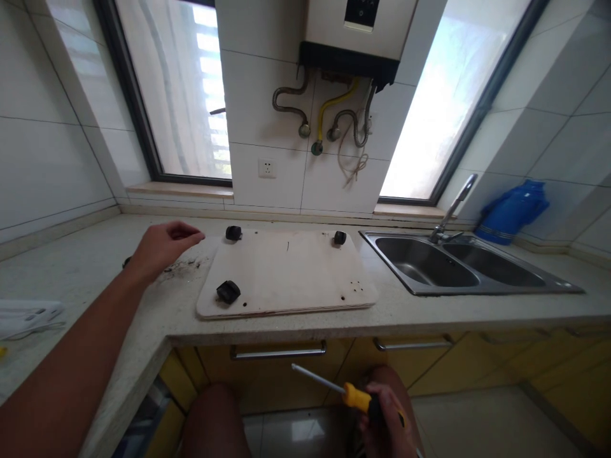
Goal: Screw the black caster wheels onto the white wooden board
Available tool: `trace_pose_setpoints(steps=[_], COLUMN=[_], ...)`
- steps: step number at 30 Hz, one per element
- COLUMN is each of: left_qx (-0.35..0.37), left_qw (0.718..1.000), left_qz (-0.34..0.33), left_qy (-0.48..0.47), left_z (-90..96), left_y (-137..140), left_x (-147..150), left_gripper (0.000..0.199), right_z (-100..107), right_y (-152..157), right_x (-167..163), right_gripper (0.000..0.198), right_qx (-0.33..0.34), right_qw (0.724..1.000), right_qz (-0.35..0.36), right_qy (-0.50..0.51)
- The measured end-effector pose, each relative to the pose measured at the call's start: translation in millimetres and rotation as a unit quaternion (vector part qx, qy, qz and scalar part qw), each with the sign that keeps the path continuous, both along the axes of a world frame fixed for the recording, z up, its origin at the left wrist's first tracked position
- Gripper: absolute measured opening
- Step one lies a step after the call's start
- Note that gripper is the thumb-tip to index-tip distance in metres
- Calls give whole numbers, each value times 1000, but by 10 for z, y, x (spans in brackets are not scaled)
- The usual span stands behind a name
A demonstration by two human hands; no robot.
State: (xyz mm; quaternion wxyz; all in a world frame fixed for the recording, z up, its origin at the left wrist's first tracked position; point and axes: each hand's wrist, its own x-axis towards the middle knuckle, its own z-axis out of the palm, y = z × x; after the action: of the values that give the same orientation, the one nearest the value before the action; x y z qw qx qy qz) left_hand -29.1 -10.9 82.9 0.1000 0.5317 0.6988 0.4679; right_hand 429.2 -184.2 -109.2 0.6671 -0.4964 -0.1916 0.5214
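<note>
Facing a board (291, 270) just right of the raised left hand (162, 246), pinched too indistinctly to tell if empty; gripping a screwdriver (357, 398) in the right hand (391, 423), low before the counter (429, 309).

I see the board (286, 270) on the counter (398, 312) at mid-frame, casters (228, 292) on its upper-left, upper-right and lower-left corners. Right of it sits the sink (566, 285); behind, top centre, the water heater (329, 25). The left grip (160, 248) is left of the board; the screwdriver (357, 397) is in the right grip (389, 420), bottom centre-right, before the counter.
</note>
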Motion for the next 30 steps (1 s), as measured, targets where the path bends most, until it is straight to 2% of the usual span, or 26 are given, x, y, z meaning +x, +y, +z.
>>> trace_pose_setpoints(steps=[1,3,6,9,12,15,21,24,27,30], left_qx=[40,79,69,66,54,34,8,15,27,45], left_qw=[997,983,946,911,885,872,865,869,869,867], left_qz=[-42,-152,-314,-399,-448,-474,-491,-491,-495,-497], left_qy=[-43,-65,-47,-82,-114,-118,-103,-60,-9,5], left_z=[63,124,109,80,88,112,95,70,59,37], left_y=[-29,-141,-380,-580,-680,-719,-782,-809,-812,-808], left_x=[225,712,1349,1709,1830,1846,1851,1854,1866,1913], left_gripper=[42,45,34,23,13,10,7,6,8,8], right_z=[85,302,642,863,927,911,864,868,896,901], right_y=[79,213,319,328,292,254,218,205,191,183], right_x=[-9,-43,-107,-144,-140,-115,-42,19,97,169], right_gripper=[61,53,50,46,40,38,37,33,26,23], right_qx=[29,77,138,182,219,224,221,267,340,347], right_qw=[999,996,987,978,970,969,970,958,930,926], right_qz=[-9,-11,-65,-99,-106,-106,-98,-95,-86,-67], right_qy=[20,49,56,30,5,1,0,-40,-112,-132])
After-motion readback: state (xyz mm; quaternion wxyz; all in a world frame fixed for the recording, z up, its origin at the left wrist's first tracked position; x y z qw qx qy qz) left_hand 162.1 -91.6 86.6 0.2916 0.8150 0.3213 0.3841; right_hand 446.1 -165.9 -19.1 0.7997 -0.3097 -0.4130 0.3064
